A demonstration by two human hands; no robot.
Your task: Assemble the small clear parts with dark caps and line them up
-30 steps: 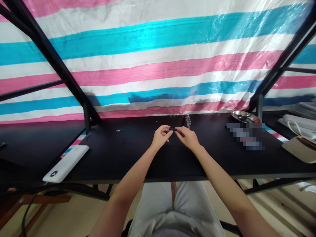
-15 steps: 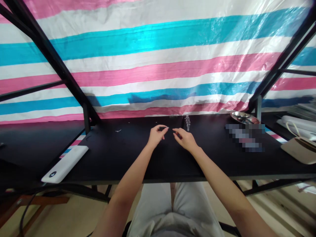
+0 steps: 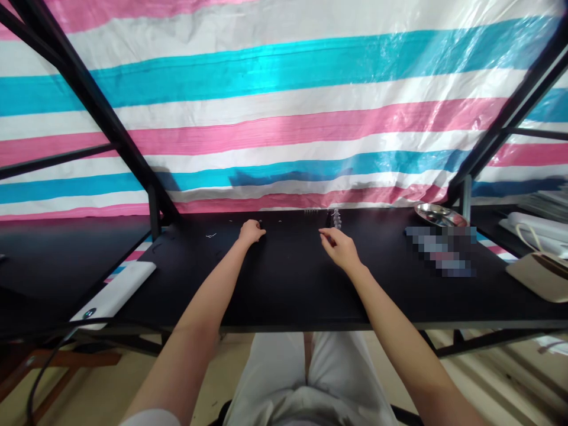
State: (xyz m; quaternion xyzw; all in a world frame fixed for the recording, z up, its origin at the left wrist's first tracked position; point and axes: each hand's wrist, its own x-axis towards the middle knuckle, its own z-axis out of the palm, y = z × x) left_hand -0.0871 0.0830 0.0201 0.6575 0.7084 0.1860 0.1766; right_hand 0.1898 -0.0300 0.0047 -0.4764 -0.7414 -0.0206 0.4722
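My left hand [image 3: 251, 231] is over the back part of the black table [image 3: 284, 278], its fingers curled in. A small dark thing [image 3: 261, 225] shows at its fingertips; its kind is too small to tell. To the right, my right hand [image 3: 341, 245] has its thumb and fingertips pinched together, and whatever they hold is too small to see. Just behind it lie a cluster of small greyish, shiny pieces [image 3: 337, 219] and a dark piece [image 3: 329, 219]. A row of tiny pieces [image 3: 311, 211] runs along the table's back edge.
A scrap of white thread [image 3: 210, 235] lies left of my left hand. A white power bank [image 3: 113, 296] with a cable is at the left edge. On the right are a shiny metal dish [image 3: 439, 214], a blurred-out patch [image 3: 441, 251] and a beige pouch [image 3: 539, 275].
My left hand has moved left, away from my right hand, with the small dark thing at its fingers. My right hand has shifted slightly right, its fingertips closer together.
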